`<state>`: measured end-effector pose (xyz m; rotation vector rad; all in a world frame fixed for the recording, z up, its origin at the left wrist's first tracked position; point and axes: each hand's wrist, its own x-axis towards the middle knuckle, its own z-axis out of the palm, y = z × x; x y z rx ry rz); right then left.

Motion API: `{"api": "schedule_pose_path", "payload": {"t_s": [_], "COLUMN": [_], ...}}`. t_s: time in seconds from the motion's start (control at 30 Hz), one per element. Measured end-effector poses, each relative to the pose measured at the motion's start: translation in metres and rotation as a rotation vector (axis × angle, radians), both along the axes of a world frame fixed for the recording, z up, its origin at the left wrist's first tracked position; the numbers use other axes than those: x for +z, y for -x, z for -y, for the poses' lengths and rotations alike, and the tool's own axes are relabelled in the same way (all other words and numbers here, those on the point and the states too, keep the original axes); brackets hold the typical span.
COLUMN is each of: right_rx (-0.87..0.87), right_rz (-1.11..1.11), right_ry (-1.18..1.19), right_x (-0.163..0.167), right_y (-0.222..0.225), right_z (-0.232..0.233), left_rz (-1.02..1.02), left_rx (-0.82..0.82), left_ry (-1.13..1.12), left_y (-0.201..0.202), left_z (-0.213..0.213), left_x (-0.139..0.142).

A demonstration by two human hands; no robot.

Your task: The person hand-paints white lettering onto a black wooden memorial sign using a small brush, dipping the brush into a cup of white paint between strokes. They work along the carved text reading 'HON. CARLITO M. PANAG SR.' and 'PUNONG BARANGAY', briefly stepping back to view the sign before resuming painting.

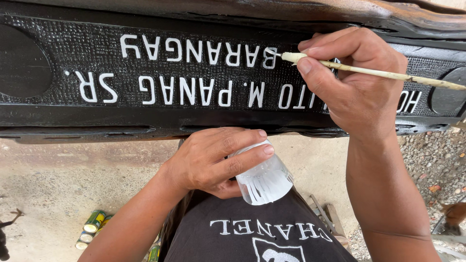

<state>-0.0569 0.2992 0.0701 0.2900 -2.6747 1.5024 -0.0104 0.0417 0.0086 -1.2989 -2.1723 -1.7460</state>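
— Where does everything sit, going by the carved board?

— The board runs across the top of the view, from edge to edge. The right hand lies against its face, toward the board's right end, with a thin brush pinched in the fingers; the brush tip touches the upper row of raised letters, and the handle runs off to the right.

— And below the board?

— The left hand sits just under the board's lower edge, near its middle, wrapped around a plastic cup tilted on its side. Under both is the person's shirt.

— Anything on the ground?

— A few cans lie on the floor well below the board, under its left half. Gravel lies beneath its right end.
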Motion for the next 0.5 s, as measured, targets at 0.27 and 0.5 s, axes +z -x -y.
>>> {"api": "schedule_pose_path", "payload": {"t_s": [0.27, 0.5], "right_rx": [-0.002, -0.023], "right_rz": [-0.004, 0.015], "right_ry": [0.033, 0.068], "right_x": [-0.0010, 0.0011], "right_y": [0.0015, 0.0012], "right_z": [-0.0006, -0.0017], "left_rz": [0.012, 0.014], "left_rx": [0.007, 0.006], "left_ry": [-0.003, -0.009], "left_y": [-0.0021, -0.0023], "left_z": [-0.0007, -0.0017], "left_x": [-0.0018, -0.0027]}}
